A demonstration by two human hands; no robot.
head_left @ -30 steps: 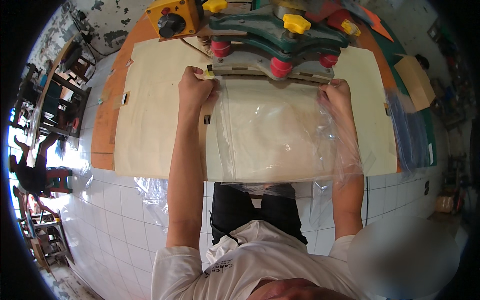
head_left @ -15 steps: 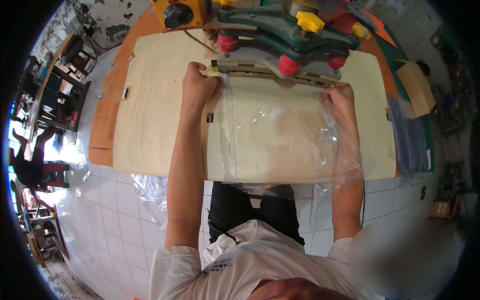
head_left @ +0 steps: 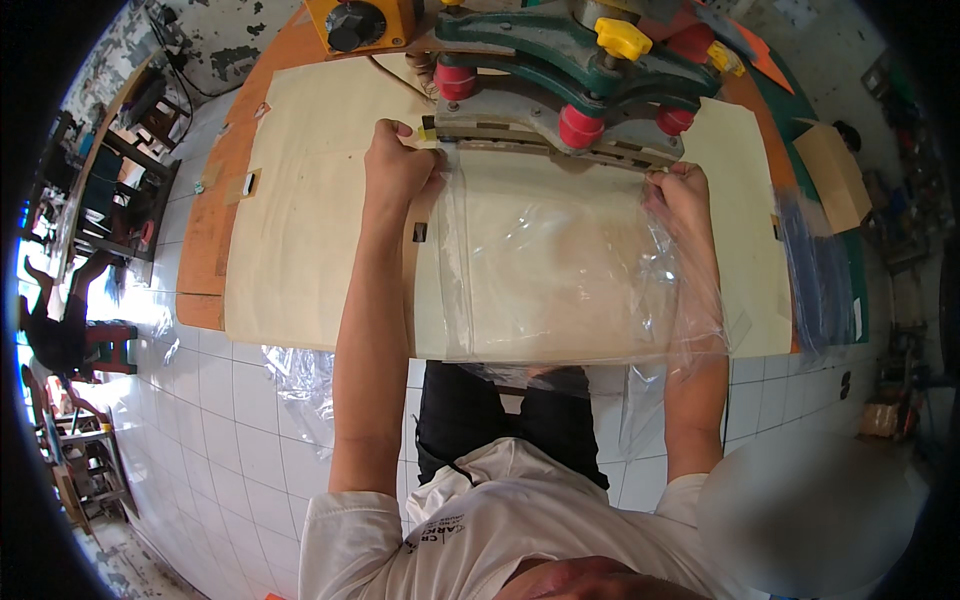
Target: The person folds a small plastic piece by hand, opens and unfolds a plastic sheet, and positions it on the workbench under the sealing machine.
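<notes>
A clear plastic sheet (head_left: 560, 270) lies spread across the pale board on the table, its far edge at the long bar (head_left: 540, 138) of a green pressing machine (head_left: 520, 40). My left hand (head_left: 398, 168) is closed, pinching the sheet's far left corner just beside the bar's left end. At the bar's right end, my right hand (head_left: 684, 195) pinches the far right corner. Loose, crinkled plastic drapes over my right forearm and hangs past the table's near edge. Whether the bar touches the sheet cannot be made out.
An orange control box (head_left: 362, 25) with a black dial stands at the back left. Yellow knobs (head_left: 622, 40) and red round feet (head_left: 580, 128) sit on the machine. Stacked clear plastic (head_left: 820, 270) lies at the right edge, near a brown cardboard piece (head_left: 832, 175).
</notes>
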